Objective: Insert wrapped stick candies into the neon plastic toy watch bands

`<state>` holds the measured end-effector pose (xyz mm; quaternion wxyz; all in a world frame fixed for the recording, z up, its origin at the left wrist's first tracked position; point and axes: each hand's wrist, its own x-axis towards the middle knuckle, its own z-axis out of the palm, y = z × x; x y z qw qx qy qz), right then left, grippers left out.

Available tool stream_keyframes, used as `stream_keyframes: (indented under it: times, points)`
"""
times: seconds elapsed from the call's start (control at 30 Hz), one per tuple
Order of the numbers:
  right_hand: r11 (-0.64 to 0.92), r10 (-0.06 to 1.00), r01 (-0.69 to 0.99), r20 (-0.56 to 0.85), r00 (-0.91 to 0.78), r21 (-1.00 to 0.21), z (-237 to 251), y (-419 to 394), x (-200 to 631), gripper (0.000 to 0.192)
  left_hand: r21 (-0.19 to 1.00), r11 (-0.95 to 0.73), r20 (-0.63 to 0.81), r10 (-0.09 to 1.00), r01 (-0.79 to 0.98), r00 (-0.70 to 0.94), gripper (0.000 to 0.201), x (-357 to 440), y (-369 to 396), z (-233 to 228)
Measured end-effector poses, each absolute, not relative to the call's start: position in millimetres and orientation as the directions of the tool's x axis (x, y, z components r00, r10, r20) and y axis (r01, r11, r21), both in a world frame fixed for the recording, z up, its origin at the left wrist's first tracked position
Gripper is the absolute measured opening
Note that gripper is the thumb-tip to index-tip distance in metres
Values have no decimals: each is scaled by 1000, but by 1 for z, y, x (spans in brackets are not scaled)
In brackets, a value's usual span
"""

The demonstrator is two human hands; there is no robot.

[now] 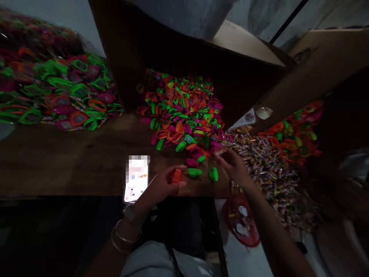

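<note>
My left hand (168, 182) curls its thumb and fingers around an orange plastic toy watch (177, 176) on the wooden table (95, 161). Just right of those fingertips lies a green toy watch (194, 172). Another green one (213, 174) rests below my right hand (233, 165). That hand reaches to the near edge of a heap of small toy watches (184, 111) in green, orange, magenta and yellow. Its fingers look apart, close to magenta pieces; in the dim light I see nothing held in them.
A lit phone (137, 181) lies left of my left hand. Larger watch-shaped toys (77, 90) are heaped at the left. Many wrapped sticks (268, 173) spread at the right, above a red basket (250, 234). Dark wooden panels (115, 50) stand beside the heap. Part of a person (334, 238) shows at the right.
</note>
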<state>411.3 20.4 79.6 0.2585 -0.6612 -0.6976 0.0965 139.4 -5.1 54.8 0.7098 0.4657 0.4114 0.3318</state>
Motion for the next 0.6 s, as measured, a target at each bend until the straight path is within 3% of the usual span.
stream_keyframes:
  times: [0.1, 0.17, 0.27, 0.6]
  points:
    - [183, 980, 589, 196, -43, -787, 84, -4, 366, 32, 960, 279, -257, 865, 13, 430, 39, 144, -6, 58]
    - [159, 987, 391, 156, -40, -907, 90, -17, 344, 29, 980, 197, -191, 895, 28, 403, 32, 146, -6, 61]
    - [133, 991, 299, 127, -40, -945, 94, -28, 326, 26, 994, 100, -76, 937, -52, 341, 33, 147, -6, 64]
    - [172, 985, 302, 169, -37, -937, 90, -32, 315, 26, 997, 76, -73, 930, 4, 362, 25, 145, -7, 70]
